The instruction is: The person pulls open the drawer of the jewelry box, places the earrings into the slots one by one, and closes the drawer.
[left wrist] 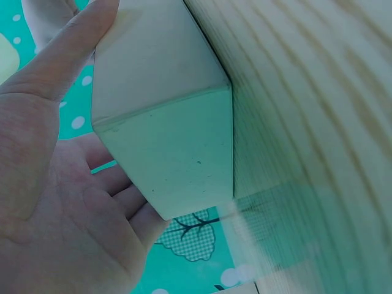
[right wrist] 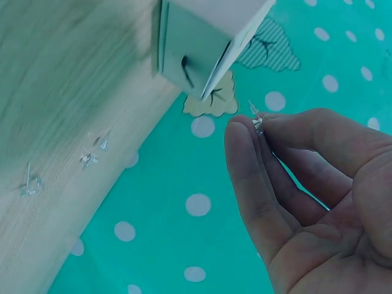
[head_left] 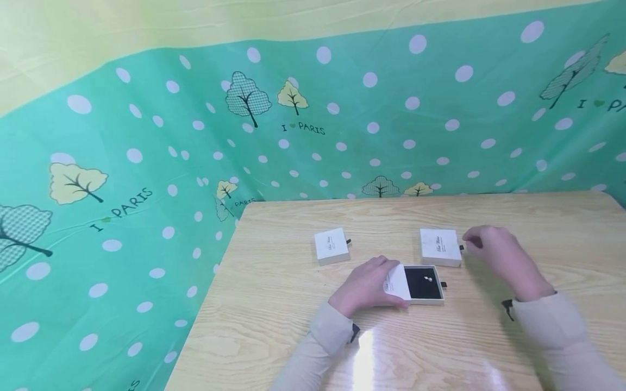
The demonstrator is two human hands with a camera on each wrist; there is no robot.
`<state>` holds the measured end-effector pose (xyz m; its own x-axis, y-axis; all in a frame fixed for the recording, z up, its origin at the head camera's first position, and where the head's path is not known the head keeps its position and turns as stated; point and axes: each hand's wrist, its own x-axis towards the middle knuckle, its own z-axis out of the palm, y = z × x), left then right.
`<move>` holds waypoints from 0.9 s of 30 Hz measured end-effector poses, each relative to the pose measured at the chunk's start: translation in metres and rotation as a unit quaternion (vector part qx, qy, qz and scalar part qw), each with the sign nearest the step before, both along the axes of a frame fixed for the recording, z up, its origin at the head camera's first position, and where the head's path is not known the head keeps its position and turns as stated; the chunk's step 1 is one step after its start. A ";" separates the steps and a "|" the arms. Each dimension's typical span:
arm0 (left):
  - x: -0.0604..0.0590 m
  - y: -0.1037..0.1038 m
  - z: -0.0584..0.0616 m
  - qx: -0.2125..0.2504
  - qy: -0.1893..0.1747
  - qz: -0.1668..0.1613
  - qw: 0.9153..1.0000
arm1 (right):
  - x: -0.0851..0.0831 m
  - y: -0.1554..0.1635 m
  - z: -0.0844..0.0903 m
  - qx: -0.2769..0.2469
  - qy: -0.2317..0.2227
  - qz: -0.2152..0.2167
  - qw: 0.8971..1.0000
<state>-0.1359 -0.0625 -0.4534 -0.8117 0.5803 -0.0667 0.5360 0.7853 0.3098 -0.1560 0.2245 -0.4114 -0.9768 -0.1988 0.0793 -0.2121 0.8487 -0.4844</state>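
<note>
Earring [right wrist: 258, 124], or similar small bright stud, is pinched between fingertips of the right hand [head_left: 504, 260], just beside the tab [head_left: 461, 247] of a closed box [head_left: 428, 251]; a tip pinch presumably suits so tiny a piece and leaves its pointed end exposed. Left hand [head_left: 367, 285] grips an open box [head_left: 400, 288] by its covered end, thumb on the near side, fingers round the far side, likely to steady it. Drawer [head_left: 426, 301] is drawn out on the right hand's side, so the black pad [head_left: 415, 285], bearing one bright piece [head_left: 429, 279], is exposed there. Right wrist view: loose studs [right wrist: 89, 159] on the table [head_left: 274, 304], off to one side of the right hand. Second closed box [head_left: 323, 250] sits beyond the left hand, set apart, perhaps for working room. Labels: dark script [head_left: 439, 244] on the lids, too small to read with certainty. Backdrop [head_left: 420, 119] beyond both hands reads "I", green heart [head_left: 292, 126], "PARIS", repeated.
</note>
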 end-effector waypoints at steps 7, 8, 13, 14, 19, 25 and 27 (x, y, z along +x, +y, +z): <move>0.000 0.001 0.000 -0.004 0.001 -0.001 1.000 | 0.008 -0.011 0.001 0.001 0.036 0.014 0.999; 0.000 0.001 -0.001 -0.005 0.002 -0.001 1.000 | 0.009 -0.012 0.001 0.002 0.039 0.016 0.999; 0.000 0.001 -0.001 -0.007 0.007 -0.003 1.000 | 0.013 -0.017 0.002 -0.001 0.050 0.024 0.998; 0.000 0.001 -0.001 -0.006 0.007 -0.003 1.000 | 0.013 -0.018 0.002 -0.001 0.050 0.025 0.998; 0.000 0.000 -0.001 0.000 0.006 -0.003 1.000 | 0.017 -0.023 0.002 -0.002 0.051 0.029 0.998; 0.001 0.001 0.001 -0.005 0.002 -0.001 1.000 | 0.020 -0.031 0.006 0.001 0.075 0.050 0.996; 0.001 0.001 0.002 -0.007 0.003 -0.001 1.000 | 0.020 -0.034 0.007 0.002 0.076 0.056 0.996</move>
